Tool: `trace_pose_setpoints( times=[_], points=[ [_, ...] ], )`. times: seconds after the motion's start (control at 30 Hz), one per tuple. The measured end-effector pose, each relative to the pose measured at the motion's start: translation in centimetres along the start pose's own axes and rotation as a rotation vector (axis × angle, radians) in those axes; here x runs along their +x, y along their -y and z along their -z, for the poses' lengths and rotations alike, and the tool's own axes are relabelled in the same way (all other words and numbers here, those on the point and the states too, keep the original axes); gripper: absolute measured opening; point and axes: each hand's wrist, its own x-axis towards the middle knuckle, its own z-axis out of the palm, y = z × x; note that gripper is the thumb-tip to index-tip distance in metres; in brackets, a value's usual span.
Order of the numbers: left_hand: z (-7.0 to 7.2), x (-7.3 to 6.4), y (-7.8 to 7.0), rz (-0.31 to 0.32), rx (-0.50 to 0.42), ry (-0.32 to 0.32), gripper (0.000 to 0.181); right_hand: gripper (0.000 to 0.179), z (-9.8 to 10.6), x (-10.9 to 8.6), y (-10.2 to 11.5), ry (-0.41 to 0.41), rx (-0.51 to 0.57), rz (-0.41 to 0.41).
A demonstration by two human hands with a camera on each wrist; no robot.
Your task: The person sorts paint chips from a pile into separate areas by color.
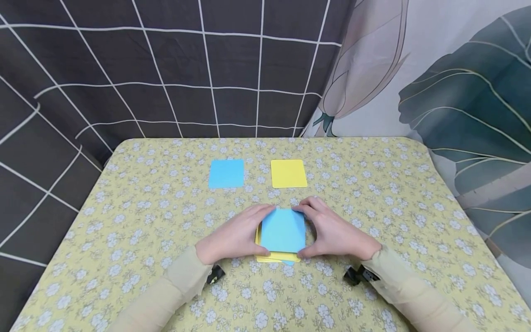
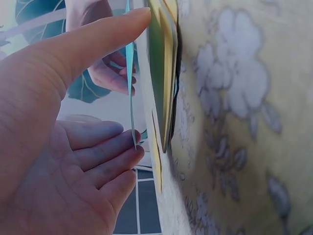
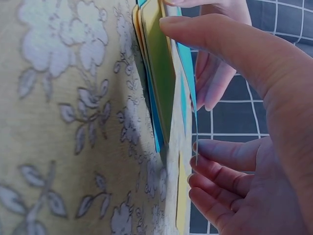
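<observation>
A square light-blue card [image 1: 283,230] is held by both hands, raised slightly over a small pile of yellow and blue cards [image 1: 286,258]. My left hand [image 1: 238,233] has its thumb near the card's near left corner and fingertips at the far left corner. My right hand [image 1: 333,230] grips the right side likewise, thumb near and fingertips far. In the left wrist view the blue card [image 2: 130,83] appears edge-on, apart from the pile [image 2: 166,73]. The right wrist view shows the blue card [image 3: 188,73] at the fingertips, the pile [image 3: 154,73] lying just beneath.
Farther back on the flower-patterned tablecloth [image 1: 166,221] lie a single blue card [image 1: 226,174] on the left and a yellow card [image 1: 288,174] to its right. A dark gridded cloth [image 1: 174,60] and a leaf-print cloth [image 1: 469,101] hang behind the table.
</observation>
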Motion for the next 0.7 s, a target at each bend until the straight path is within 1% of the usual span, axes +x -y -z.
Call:
trace_pose_setpoints(
  times=[0.27, 0.47, 0.7],
  points=[
    [0.4, 0.0, 0.7, 0.033, 0.003, -0.021, 0.108, 0.105, 0.0, 1.0, 0.1, -0.023, 0.014, 0.021],
    [0.9, -0.2, 1.3, 0.06, 0.009, -0.042, 0.108, 0.104, 0.1, 2.2, 0.0, -0.036, 0.022, 0.046],
    [1.8, -0.3, 1.8, 0.061, 0.008, -0.067, 0.106, 0.101, 0.4, 3.8, 0.0, -0.033, 0.012, 0.067]
  ],
)
